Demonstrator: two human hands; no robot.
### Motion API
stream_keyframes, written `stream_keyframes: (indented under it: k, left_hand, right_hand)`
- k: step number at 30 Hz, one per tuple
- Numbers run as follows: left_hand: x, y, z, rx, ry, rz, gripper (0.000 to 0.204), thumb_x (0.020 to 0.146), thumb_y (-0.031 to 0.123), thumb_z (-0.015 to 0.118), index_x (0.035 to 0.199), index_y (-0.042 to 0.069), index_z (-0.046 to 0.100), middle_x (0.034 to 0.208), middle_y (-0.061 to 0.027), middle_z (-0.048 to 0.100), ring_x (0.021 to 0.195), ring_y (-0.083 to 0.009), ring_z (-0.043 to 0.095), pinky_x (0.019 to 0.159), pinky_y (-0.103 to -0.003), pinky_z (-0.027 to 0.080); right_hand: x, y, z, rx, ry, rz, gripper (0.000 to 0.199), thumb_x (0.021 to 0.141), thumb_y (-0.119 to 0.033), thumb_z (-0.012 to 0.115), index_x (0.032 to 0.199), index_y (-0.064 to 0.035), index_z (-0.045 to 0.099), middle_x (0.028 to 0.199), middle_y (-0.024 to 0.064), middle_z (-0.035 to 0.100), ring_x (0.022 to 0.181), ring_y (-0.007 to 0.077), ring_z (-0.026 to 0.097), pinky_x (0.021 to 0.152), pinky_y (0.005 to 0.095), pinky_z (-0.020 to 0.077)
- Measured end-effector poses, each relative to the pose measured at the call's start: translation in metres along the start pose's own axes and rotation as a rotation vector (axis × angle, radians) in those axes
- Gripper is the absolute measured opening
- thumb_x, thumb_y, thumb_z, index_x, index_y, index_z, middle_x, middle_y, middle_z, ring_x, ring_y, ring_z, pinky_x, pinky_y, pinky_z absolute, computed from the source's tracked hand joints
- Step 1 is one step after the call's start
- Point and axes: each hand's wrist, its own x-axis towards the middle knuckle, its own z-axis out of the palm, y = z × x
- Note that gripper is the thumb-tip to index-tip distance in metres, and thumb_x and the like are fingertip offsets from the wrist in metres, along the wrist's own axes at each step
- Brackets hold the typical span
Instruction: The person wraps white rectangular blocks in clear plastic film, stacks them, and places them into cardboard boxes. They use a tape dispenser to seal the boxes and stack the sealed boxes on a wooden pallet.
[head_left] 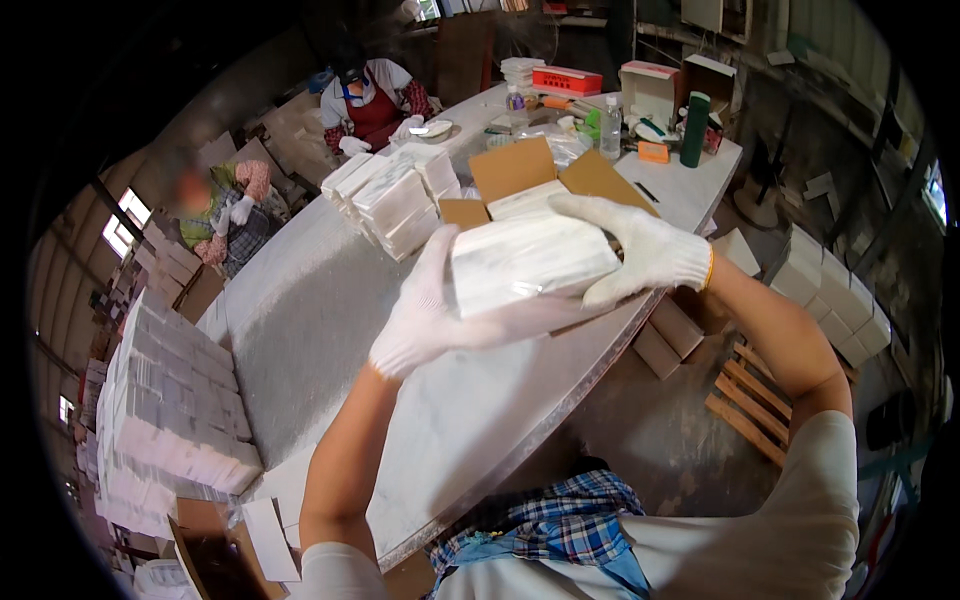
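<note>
Between my two white-gloved hands is a white rectangular pack with a glossy, film-like surface [530,262]. My left hand [430,310] grips its left end, with fingers reaching along the lower side. The right end is held by my right hand [640,245], its fingers over the top and thumb below. Just behind the pack stands an open brown cardboard carton [512,170] with flaps spread; white material shows inside. What the pack contains cannot be made out. Left of the carton, similar white packs [395,205] are piled on the table.
The long pale table [290,350] curves away from me. A tall stack of white packs [175,410] rises at left, above an open carton [215,545]. Bottles, a green cylinder [695,130] and boxes stand at the far end. Two people work across the table. A wooden pallet [750,405] lies at right.
</note>
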Motion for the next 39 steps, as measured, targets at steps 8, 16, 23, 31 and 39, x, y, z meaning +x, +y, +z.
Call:
stream_keyframes:
  k: [8, 16, 23, 31, 39]
  left_hand:
    - [0.110, -0.075, 0.043, 0.091, -0.005, 0.050, 0.131, 0.054, 0.046, 0.092, 0.155, -0.007, 0.028, 0.147, -0.0297, 0.050, 0.139, -0.0396, 0.049, 0.118, -0.041, 0.038]
    - [0.109, -0.085, 0.067, 0.275, -0.021, -0.111, 0.126, 0.050, 0.052, 0.089, 0.150, -0.004, 0.035, 0.140, -0.0305, 0.051, 0.134, -0.0422, 0.050, 0.112, -0.045, 0.041]
    - [0.101, -0.091, 0.064, 0.299, 0.027, -0.140, 0.123, 0.049, 0.054, 0.088, 0.148, 0.000, 0.040, 0.137, -0.0292, 0.051, 0.131, -0.0431, 0.049, 0.112, -0.047, 0.041]
    - [0.108, -0.098, 0.065, 0.374, 0.021, -0.104, 0.117, 0.051, 0.049, 0.090, 0.143, -0.004, 0.041, 0.135, -0.0313, 0.050, 0.130, -0.0447, 0.047, 0.112, -0.047, 0.040]
    - [0.101, -0.101, 0.072, 0.581, -0.042, -0.035, 0.119, 0.053, 0.055, 0.089, 0.145, -0.003, 0.038, 0.140, -0.0301, 0.047, 0.136, -0.0461, 0.040, 0.116, -0.049, 0.035]
  right_hand:
    - [0.037, 0.100, -0.045, -0.138, 0.016, 0.037, 0.109, 0.067, -0.037, 0.091, 0.157, -0.0052, 0.038, 0.153, 0.0218, 0.048, 0.139, 0.0348, 0.050, 0.116, 0.0386, 0.0415]
    - [0.044, 0.133, -0.032, -0.108, -0.052, 0.059, 0.112, 0.064, -0.031, 0.090, 0.159, -0.0055, 0.035, 0.156, 0.0213, 0.044, 0.143, 0.0342, 0.045, 0.119, 0.0392, 0.0370]
    - [0.057, 0.138, -0.024, 0.032, -0.071, 0.123, 0.113, 0.064, -0.030, 0.089, 0.160, -0.0060, 0.033, 0.157, 0.0205, 0.045, 0.141, 0.0319, 0.048, 0.118, 0.0373, 0.0388]
    - [0.059, 0.152, -0.023, 0.016, -0.122, 0.146, 0.116, 0.063, -0.031, 0.089, 0.160, -0.0061, 0.031, 0.159, 0.0213, 0.043, 0.144, 0.0308, 0.045, 0.119, 0.0367, 0.0366]
    - [0.051, 0.148, -0.014, -0.333, -0.171, 0.105, 0.116, 0.064, -0.043, 0.088, 0.159, -0.0064, 0.034, 0.160, 0.0255, 0.037, 0.148, 0.0401, 0.036, 0.122, 0.0436, 0.0311]
